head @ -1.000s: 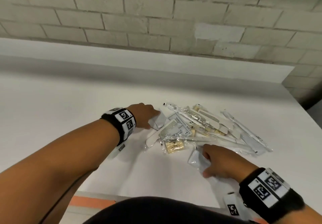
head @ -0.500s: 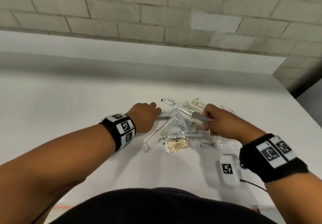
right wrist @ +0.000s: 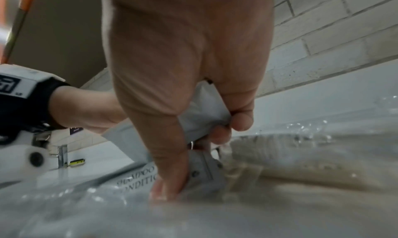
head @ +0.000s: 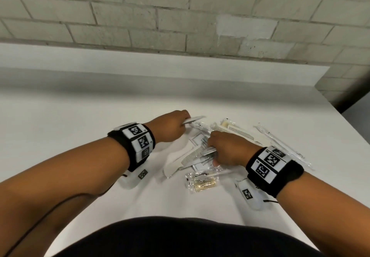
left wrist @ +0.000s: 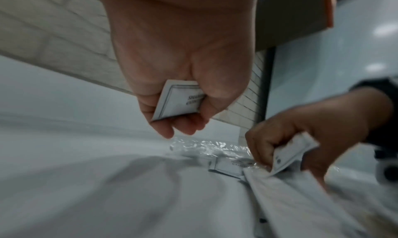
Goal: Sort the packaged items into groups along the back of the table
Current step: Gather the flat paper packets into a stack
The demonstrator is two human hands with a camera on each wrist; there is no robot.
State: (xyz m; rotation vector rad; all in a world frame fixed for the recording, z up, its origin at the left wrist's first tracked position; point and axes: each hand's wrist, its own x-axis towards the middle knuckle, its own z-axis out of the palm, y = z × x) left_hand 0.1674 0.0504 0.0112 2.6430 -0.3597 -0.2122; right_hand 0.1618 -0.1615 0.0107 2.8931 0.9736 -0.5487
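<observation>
A heap of packaged toiletries [head: 218, 148] lies mid-table: wrapped combs [head: 192, 155], white shampoo sachets [head: 204, 164], a cork-coloured item in clear wrap [head: 203, 182] and long wrapped sticks [head: 280, 144]. My left hand [head: 172, 127] is at the heap's left rear and grips a white shampoo sachet [left wrist: 178, 101] between thumb and fingers. Over the heap's middle, my right hand [head: 226, 150] holds a white sachet [right wrist: 206, 109] in its curled fingers, and its fingertips [right wrist: 165, 189] touch another sachet lying in the heap.
The white table [head: 80, 120] runs back to a raised ledge [head: 140, 60] under a grey brick wall [head: 180, 16]. Its right edge [head: 348, 120] slants off beside the heap. Bare tabletop lies left of and behind the heap.
My right hand has come back from the heap's rear to its middle with its sachet. My left hand has lifted its sachet and shifted toward the back.
</observation>
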